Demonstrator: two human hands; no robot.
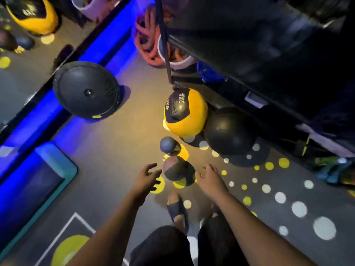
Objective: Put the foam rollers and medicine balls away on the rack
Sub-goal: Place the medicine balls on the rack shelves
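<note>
A small dark two-tone medicine ball (pixel 177 170) lies on the floor between my hands. My left hand (pixel 147 180) is just left of it, fingers spread, holding nothing. My right hand (pixel 210 179) is just right of it, also open and empty. Neither hand touches the ball. Beyond it lie a smaller grey-blue ball (pixel 169 144), a yellow and black ball marked 2KG (pixel 185 112) and a large black ball (pixel 229 131). The black rack (pixel 259 60) rises at the upper right, its shelves dark and blurred.
A big black disc-shaped trainer (pixel 86 89) leans on the mirrored wall at left, above a blue light strip. A teal step platform (pixel 38 179) lies lower left. Coiled red rope (pixel 148 41) sits beside the rack's post. My sandalled foot (pixel 177 208) stands just behind the ball.
</note>
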